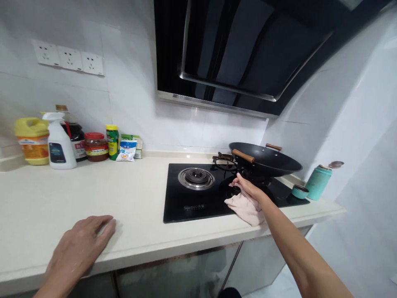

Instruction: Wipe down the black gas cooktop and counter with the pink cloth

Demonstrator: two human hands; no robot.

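My right hand (245, 187) grips a pale pink cloth (246, 209) and presses it against the black glass gas stove (178, 203), close to a black control knob (236, 190). Part of the cloth hangs over the stove's front edge onto the counter. Just behind that hand is a black wok (269, 159) with wooden handles, sitting on the right burner. The left burner (196, 178) is uncovered, its pot support standing off behind. My left hand (81, 238) rests on the cream counter (136, 207) near its front edge, fingers stretched out, holding nothing.
Along the back wall stand a yellow jug (32, 142), a white spray bottle (60, 142), a red-lidded jar (96, 147), a green bottle (113, 142) and a white packet (126, 150). A turquoise flask (318, 182) and its cup (300, 191) are at right. A range hood (242, 49) overhangs the stove.
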